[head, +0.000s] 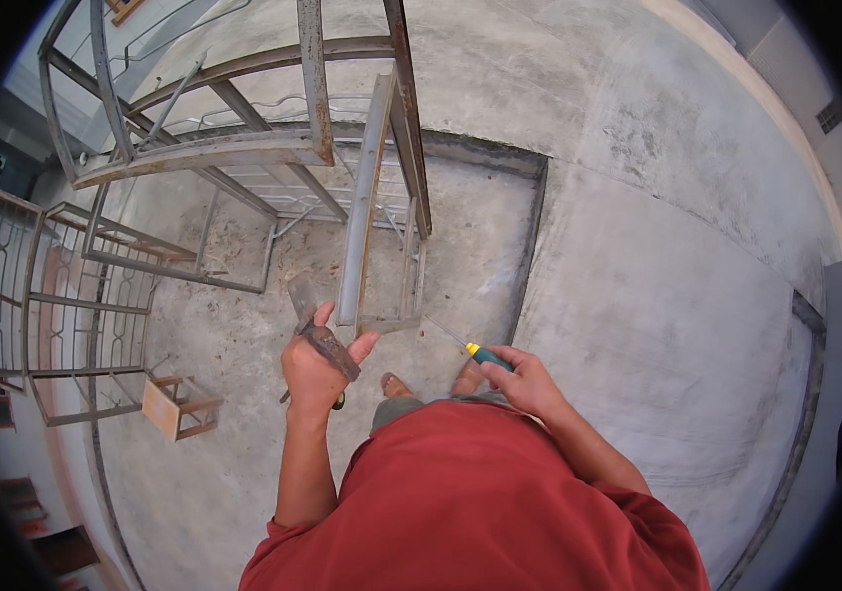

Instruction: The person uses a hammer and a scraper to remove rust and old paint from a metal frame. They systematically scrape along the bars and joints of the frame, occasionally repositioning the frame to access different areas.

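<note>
My left hand (313, 377) grips a worn flat-bladed tool, possibly a scraper, with a dull grey blade (302, 295) and a dark, rusty-brown handle part (333, 353). Below that hand a black-and-yellow handle end (339, 402) pokes out; the rest of it is hidden. In my right hand (528, 380) is a screwdriver (491, 358) with a green and yellow handle, its thin shaft pointing up and left. The screwdriver tip appears close to the lower end of a rusty steel frame (365, 214), but contact cannot be judged. My left thumb lies near that same end.
More of the welded metal framework (206, 154) rises ahead and to the left. Barred metal panels (88, 303) stand at far left, near a small wooden stool (173, 410). A shallow recess edge (531, 236) crosses the concrete floor (657, 318). My feet (395, 385) are just below the frame.
</note>
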Demonstrator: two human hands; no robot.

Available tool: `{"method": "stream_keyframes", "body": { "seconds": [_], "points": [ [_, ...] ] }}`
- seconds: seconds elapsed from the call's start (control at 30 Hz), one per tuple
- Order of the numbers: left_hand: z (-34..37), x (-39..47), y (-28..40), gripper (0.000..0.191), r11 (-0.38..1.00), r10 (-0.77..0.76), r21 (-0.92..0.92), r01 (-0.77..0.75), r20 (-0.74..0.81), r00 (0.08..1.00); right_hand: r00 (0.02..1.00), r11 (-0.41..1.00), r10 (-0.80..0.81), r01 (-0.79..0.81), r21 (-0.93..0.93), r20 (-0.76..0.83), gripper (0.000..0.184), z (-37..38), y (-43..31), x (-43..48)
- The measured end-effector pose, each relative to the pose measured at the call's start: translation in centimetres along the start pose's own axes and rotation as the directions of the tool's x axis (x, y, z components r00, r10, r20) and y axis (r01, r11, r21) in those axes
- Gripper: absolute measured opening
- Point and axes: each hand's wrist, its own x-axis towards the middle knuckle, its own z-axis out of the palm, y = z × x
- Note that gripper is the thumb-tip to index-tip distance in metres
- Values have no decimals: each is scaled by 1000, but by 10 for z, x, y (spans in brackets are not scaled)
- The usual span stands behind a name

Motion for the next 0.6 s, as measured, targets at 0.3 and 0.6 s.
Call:
{"method": "stream_keyframes", "body": {
  "seconds": [0.3,0.6],
  "points": [
    [-9,26,-37,45,997,54,-59,-53,11,998,997,997,-72,72,35,-3,40,39,-12,0],
    [-89,103,-147,48,966,-72,-230,122,213,974,993,989,49,-33,146,-107,38,50,-2,-15]
  ]
}}
